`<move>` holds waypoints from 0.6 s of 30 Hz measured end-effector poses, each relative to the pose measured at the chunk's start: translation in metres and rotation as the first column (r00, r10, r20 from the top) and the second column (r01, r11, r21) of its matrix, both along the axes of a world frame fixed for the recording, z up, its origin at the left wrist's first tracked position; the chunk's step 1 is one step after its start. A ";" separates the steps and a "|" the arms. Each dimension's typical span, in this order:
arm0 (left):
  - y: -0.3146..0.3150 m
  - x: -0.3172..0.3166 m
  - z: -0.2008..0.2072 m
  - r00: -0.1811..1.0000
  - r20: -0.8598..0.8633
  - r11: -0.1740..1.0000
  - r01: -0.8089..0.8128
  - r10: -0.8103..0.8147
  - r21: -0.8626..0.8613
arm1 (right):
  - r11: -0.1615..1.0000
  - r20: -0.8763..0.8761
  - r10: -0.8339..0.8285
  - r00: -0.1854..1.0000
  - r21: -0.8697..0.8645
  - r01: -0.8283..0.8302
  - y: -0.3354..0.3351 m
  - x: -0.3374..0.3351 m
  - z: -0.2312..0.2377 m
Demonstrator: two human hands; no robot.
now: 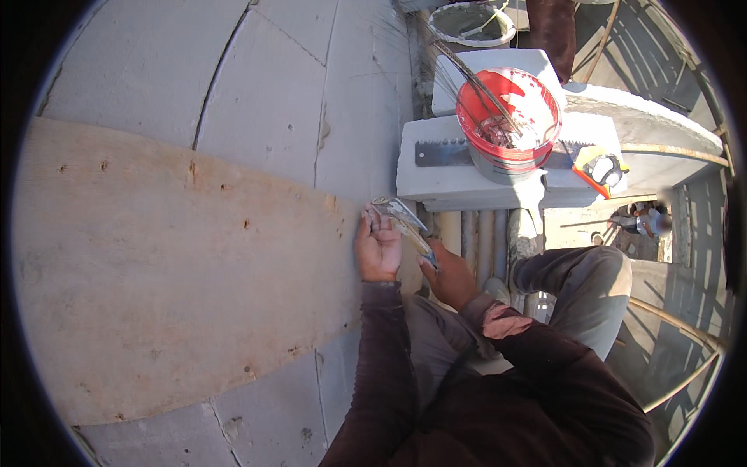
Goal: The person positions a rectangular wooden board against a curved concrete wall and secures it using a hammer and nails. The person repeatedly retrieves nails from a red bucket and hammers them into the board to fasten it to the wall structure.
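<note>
My right hand (449, 276) is closed around the handle of a trowel (409, 223) with a flat, whitish-smeared metal blade. The blade points up and left, toward my left hand (380, 251). That hand is turned palm up, its fingers bent together and their tips at the blade's far end; anything pinched there is too small to make out. Both hands are beside the right edge of a large plywood sheet (179, 272), which lies against a wall of grey-white blocks (272, 86).
A red bucket (510, 117) with white paste stands on pale blocks (436, 183), beside a handsaw (443, 153). Bent rebar (475, 78) crosses the bucket. Behind is another bucket (473, 27); a person's leg (551, 39) is near it. Far below at right, another person (644, 222) is visible through an opening.
</note>
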State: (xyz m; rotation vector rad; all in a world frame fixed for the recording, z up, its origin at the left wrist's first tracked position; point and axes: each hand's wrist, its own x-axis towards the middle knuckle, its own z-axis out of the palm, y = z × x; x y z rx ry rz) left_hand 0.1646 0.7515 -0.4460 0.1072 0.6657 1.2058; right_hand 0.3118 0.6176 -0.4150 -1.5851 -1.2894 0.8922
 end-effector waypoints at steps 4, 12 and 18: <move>0.000 0.007 0.009 0.999 0.049 0.999 -0.016 0.017 -0.039 | 0.981 0.010 0.063 0.998 -0.182 -0.060 0.004 0.013 0.011; 0.004 0.002 0.002 0.998 0.037 0.999 0.044 -0.044 0.006 | 1.000 -0.016 0.016 1.000 0.001 -0.016 0.006 -0.003 0.000; -0.013 0.003 0.020 0.990 -0.138 0.999 0.036 -0.036 -0.002 | 0.989 -0.111 -0.030 0.993 0.144 0.046 0.005 -0.010 -0.004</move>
